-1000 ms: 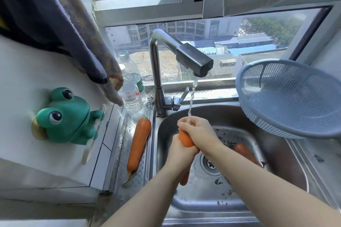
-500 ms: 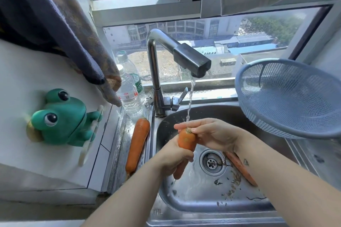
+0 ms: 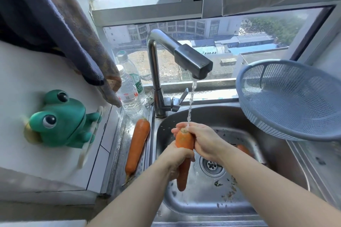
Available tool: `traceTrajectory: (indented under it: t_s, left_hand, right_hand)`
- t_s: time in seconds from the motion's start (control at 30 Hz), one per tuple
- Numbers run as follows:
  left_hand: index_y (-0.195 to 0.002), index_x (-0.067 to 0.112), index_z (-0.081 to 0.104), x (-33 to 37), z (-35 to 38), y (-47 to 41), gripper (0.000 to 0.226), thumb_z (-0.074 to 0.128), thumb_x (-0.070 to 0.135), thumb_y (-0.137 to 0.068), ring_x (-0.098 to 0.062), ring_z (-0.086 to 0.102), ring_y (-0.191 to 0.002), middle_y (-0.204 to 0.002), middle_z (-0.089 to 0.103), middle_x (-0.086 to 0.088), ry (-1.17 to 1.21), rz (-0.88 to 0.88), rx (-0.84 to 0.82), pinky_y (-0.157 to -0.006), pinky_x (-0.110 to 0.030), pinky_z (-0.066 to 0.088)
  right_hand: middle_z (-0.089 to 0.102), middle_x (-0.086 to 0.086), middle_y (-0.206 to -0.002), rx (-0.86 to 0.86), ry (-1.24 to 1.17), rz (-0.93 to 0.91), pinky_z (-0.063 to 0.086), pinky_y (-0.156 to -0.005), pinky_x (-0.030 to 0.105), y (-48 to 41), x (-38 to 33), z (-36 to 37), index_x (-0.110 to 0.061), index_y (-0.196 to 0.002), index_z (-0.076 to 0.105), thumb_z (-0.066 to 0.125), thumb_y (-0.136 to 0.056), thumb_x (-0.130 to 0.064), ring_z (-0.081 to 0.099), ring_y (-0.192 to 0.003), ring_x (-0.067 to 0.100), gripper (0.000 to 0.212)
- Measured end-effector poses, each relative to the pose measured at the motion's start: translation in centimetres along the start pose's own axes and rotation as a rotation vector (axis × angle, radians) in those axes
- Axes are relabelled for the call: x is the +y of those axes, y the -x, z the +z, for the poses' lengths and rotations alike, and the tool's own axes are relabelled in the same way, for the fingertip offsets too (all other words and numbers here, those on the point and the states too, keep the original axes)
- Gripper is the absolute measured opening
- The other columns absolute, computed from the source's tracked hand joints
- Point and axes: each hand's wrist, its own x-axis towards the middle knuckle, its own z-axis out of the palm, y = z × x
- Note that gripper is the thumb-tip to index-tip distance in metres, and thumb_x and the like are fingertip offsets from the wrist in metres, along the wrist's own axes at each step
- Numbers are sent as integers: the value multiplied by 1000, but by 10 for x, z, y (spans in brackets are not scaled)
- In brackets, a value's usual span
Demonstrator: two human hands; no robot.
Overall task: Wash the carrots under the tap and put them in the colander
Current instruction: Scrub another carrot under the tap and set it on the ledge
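An orange carrot (image 3: 184, 140) stands almost upright over the steel sink (image 3: 258, 131), its top under the water stream from the tap (image 3: 191, 61). My left hand (image 3: 175, 158) grips its middle. My right hand (image 3: 201, 138) wraps around its upper end. A second carrot (image 3: 137, 142) lies on the sink's left ledge. A third carrot (image 3: 243, 150) lies in the basin, mostly hidden behind my right forearm. The blue colander (image 3: 287, 97) sits tilted at the sink's right rim with nothing in it.
Two plastic water bottles (image 3: 129, 96) stand left of the tap. A green frog holder (image 3: 60, 121) is stuck on the white left wall, under a hanging cloth (image 3: 73, 29). Bits of peel lie around the drain (image 3: 212, 165). A window runs behind the sink.
My right hand has slid back over the carrot's top after opening flat half a second ago. The carrot stays under the stream, held a little higher and more upright.
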Motion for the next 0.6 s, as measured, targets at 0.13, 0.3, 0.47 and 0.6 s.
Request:
traceTrajectory:
  t_s: [0.13, 0.3, 0.47, 0.6]
  left_hand:
    - [-82, 12, 49, 6, 2, 4, 38, 57, 4, -46, -19, 43, -68, -71, 44, -7, -3, -49, 19, -64, -30, 36]
    - [-84, 12, 49, 8, 5, 4, 35, 58, 6, -51, -20, 45, -70, -71, 45, -8, -82, -1, 75, -64, -31, 39]
    - [-83, 12, 48, 6, 8, 3, 30, 61, 1, -59, -18, 46, -63, -68, 47, -6, -172, 94, 126, -60, -28, 41]
    - [-99, 10, 46, 2, 11, 3, 35, 57, -9, -72, -12, 47, -57, -73, 49, -4, -170, 171, 202, -46, -19, 37]
  right_hand:
    - [65, 16, -107, -13, 7, -16, 49, -92, 40, 2, 0, 0, -2, -106, 60, 32, -101, -4, 58, -102, 25, 28]
    - [66, 14, -107, -22, 40, -36, 48, -95, 39, 3, -4, 0, -3, -106, 61, 36, -96, 2, 58, -104, 25, 27]
    - [66, 12, -107, -17, 92, -39, 49, -94, 37, 3, -2, -2, -7, -105, 63, 42, -97, 0, 60, -105, 24, 23]
    - [70, 7, -100, 71, 172, -48, 52, -91, 37, 0, -1, 2, -12, -100, 65, 48, -97, -6, 63, -103, 24, 18]
